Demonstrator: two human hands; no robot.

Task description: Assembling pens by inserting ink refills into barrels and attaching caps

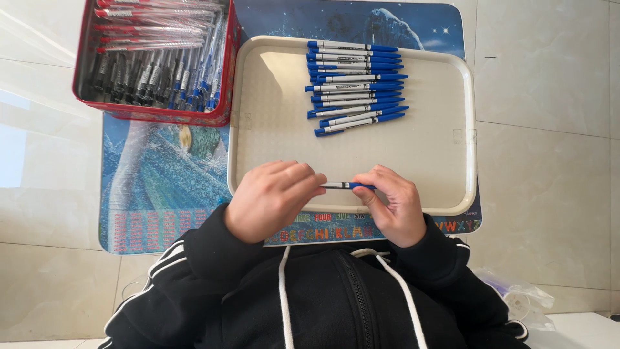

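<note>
Over the cream tray's (pixel 258 129) near edge, my left hand (pixel 271 200) and right hand (pixel 394 207) pinch one blue-and-white pen (pixel 347 185) by its ends; pen row (pixel 355 87) at far side, red tin (pixel 155 115) left.

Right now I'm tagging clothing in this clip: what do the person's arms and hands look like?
Both hands, left hand and right hand, are bare: no gloves, rings or watch visible. The arms are in black sleeves; the left one shows white stripes. White drawcords hang down the zipped front.
</note>
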